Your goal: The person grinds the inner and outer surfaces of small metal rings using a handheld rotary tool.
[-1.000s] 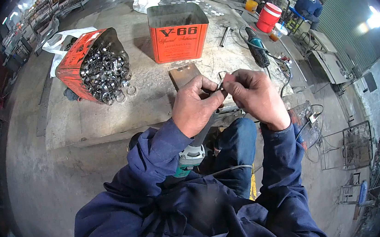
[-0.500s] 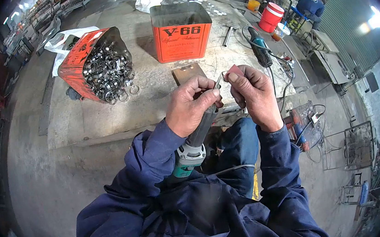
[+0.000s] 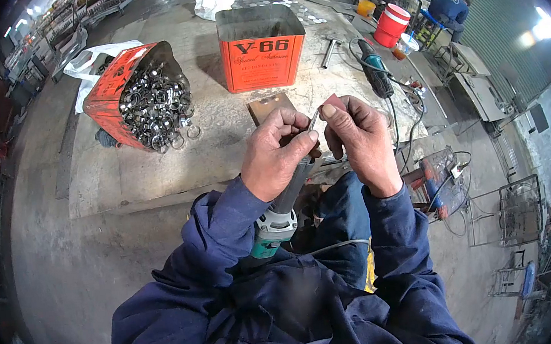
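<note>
My left hand (image 3: 280, 150) is closed in a pinch on a thin pale metal piece (image 3: 314, 120), whose tip sticks up past the thumb. My right hand (image 3: 364, 137) pinches a small square of reddish-brown sandpaper (image 3: 332, 102) close to that tip. Below the left hand, a green and grey power grinder (image 3: 276, 224) with a long black neck rests at my lap. The top of its neck is hidden behind the left fingers. Just beyond my hands, a brown block (image 3: 262, 108) lies on the worktable (image 3: 129, 182).
On the left, a tipped orange tin (image 3: 109, 89) spills metal rings (image 3: 156, 107). Another orange tin (image 3: 263, 59) stands upright behind the block. A second power tool (image 3: 373, 67) with a cable and a metal rod (image 3: 329, 53) lie at the right. Farther back, a person (image 3: 450, 9) bends beside a red cooler (image 3: 391, 27).
My right hand has moved slightly left with the sandpaper, closer to the metal tip. The left hand keeps its pinch in nearly the same place.
</note>
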A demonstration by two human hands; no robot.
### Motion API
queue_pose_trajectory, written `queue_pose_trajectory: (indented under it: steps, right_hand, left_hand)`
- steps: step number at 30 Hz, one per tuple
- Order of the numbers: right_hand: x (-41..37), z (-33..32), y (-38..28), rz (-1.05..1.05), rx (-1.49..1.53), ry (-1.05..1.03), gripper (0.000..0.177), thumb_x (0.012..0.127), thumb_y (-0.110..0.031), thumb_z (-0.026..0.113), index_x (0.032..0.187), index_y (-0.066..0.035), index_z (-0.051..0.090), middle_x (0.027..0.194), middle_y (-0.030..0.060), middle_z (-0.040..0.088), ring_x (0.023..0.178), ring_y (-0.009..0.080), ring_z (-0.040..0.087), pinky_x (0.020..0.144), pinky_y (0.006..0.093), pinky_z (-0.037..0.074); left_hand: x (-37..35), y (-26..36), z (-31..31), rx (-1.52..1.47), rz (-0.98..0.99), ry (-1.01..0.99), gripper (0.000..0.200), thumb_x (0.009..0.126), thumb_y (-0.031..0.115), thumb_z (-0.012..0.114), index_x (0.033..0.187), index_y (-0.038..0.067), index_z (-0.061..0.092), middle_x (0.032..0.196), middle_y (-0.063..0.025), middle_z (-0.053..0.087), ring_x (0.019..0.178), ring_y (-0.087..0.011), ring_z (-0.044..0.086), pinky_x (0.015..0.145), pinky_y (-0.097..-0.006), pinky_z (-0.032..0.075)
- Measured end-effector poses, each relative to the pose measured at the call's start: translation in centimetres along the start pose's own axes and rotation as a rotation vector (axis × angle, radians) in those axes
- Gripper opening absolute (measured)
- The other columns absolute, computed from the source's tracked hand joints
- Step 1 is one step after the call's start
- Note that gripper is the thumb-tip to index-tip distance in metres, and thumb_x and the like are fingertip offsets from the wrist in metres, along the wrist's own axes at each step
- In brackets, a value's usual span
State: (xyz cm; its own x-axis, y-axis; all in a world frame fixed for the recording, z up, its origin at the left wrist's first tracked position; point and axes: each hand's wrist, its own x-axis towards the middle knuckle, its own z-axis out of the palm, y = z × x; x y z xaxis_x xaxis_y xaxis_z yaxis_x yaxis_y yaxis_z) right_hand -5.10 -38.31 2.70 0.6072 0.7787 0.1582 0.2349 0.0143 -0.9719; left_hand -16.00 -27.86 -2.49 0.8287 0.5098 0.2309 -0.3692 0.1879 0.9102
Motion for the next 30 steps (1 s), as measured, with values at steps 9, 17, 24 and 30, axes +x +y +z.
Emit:
queue_pose_trajectory:
  steps: [9,17,24,30]
  right_hand:
    - [-0.05,-0.01,0.01,0.012,-0.086,0.064,0.026,0.089,-0.024,0.057,0.077,0.000,0.056,0.053,-0.0004,0.051,0.047,0.0047,0.044,0.044,0.0224,0.034]
    - [-0.03,-0.23,-0.12,0.022,-0.111,0.067,0.025,0.088,-0.023,0.057,0.076,-0.001,0.057,0.053,-0.0004,0.051,0.047,0.0050,0.045,0.044,0.0229,0.035]
    - [0.00,-0.18,-0.08,0.018,-0.150,0.078,0.025,0.087,-0.022,0.058,0.077,0.000,0.058,0.053,0.0008,0.053,0.048,0.0059,0.047,0.045,0.0237,0.037]
    - [0.13,-0.26,0.11,-0.006,-0.153,0.089,0.025,0.087,-0.022,0.058,0.077,0.000,0.058,0.052,0.0011,0.053,0.048,0.0066,0.048,0.046,0.0242,0.038]
  left_hand:
    - [0.09,-0.53,0.18,0.095,0.013,0.028,0.018,0.085,0.006,0.061,0.097,0.002,0.047,0.082,-0.0075,0.061,0.075,-0.0145,0.062,0.067,-0.0259,0.050]
    - [0.09,-0.69,0.29,0.126,0.003,0.038,0.020,0.084,0.005,0.063,0.096,0.002,0.048,0.084,-0.0095,0.062,0.075,-0.0142,0.062,0.067,-0.0254,0.050]
    - [0.10,-0.98,0.26,0.141,0.040,0.031,0.019,0.084,0.004,0.062,0.096,0.001,0.048,0.085,-0.0095,0.062,0.078,-0.0136,0.062,0.069,-0.0255,0.050]
    - [0.01,-0.75,0.34,0.140,0.030,0.046,0.019,0.084,0.003,0.063,0.096,0.001,0.048,0.086,-0.0092,0.062,0.078,-0.0127,0.062,0.070,-0.0248,0.051]
